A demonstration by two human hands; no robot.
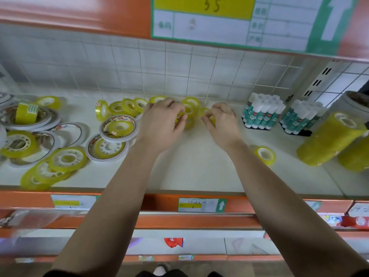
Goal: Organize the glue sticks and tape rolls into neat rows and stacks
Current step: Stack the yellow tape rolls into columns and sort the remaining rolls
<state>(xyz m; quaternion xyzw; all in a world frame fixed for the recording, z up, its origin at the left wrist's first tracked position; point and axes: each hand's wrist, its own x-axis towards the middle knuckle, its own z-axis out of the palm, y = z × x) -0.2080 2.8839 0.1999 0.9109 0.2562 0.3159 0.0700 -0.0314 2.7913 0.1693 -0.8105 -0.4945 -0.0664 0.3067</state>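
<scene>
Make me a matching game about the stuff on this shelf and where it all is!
Things:
1. glue sticks
2. lone tape roll
3. wide flat yellow rolls
4. left hand

Places:
A. heaped at the front left of the shelf
B. gripping small yellow rolls at the back middle
C. standing upright in bundles at the back right
D. lying alone beside the right forearm

Pairs: 1-C, 2-D, 3-A, 4-B
</scene>
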